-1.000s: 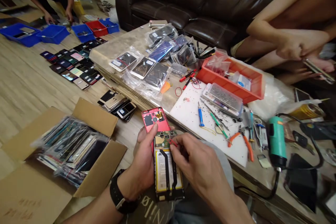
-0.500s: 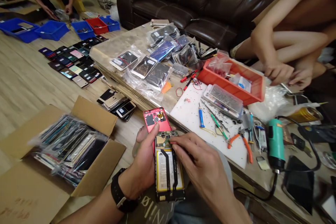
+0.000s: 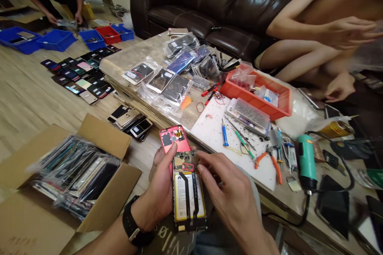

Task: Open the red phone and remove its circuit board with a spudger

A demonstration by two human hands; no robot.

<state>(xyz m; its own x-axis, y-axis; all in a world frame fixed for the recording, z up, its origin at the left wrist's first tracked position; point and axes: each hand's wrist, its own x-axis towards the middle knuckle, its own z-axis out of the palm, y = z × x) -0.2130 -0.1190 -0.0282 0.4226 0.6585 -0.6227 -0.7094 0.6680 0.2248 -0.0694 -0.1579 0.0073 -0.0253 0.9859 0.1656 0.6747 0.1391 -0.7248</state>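
My left hand wraps round an opened phone, its thumb over the upper edge. The phone shows a white battery with a yellow border, two black flex strips and a green circuit board. A small red-framed part lies on the board. Behind the top of the phone a red back cover sticks out, held in the same hand. My right hand is at the board's right edge, thumb and index finger slightly apart beside it; nothing shows between them.
A low table bears bagged phones, an orange bin, a white mat with tools and a green-handled tool. At left stands a carton of bagged phones. Two other people sit nearby; blue bins stand on the floor.
My right fingertips have drawn back slightly from the board, and the red-framed part now shows there. The view has shifted a little. The person at right has raised one hand.
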